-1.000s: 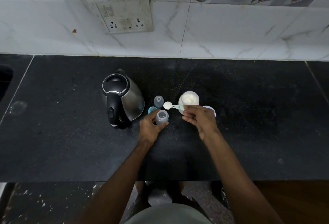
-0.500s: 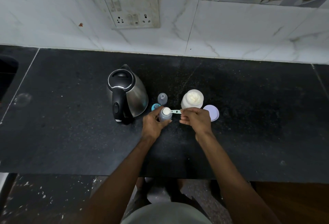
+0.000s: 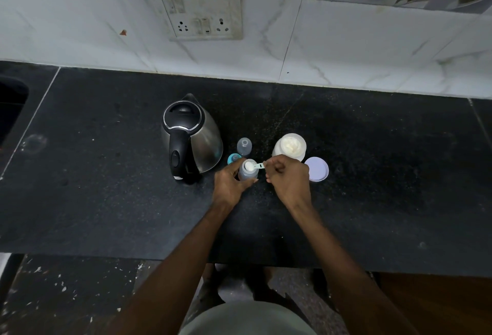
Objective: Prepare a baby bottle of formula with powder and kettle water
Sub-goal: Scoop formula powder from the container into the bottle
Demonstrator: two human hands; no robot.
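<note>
A small clear baby bottle (image 3: 248, 173) stands open on the black counter, and my left hand (image 3: 229, 184) grips its side. My right hand (image 3: 288, 179) pinches the handle of a small scoop (image 3: 253, 166), whose bowl of white powder sits right over the bottle's mouth. Behind my right hand stands the open powder jar (image 3: 290, 146), full of white powder. A steel kettle (image 3: 190, 137) with a black lid and handle stands to the left of the bottle.
The jar's pale round lid (image 3: 317, 169) lies to the right of my right hand. A clear bottle cap (image 3: 244, 146) and a blue teat ring (image 3: 232, 158) sit behind the bottle. A socket panel (image 3: 202, 11) is on the tiled wall. The counter's front edge (image 3: 159, 256) is near me.
My right hand carried the scoop of powder left from beside the jar to over the bottle's mouth. My left hand kept hold of the bottle.
</note>
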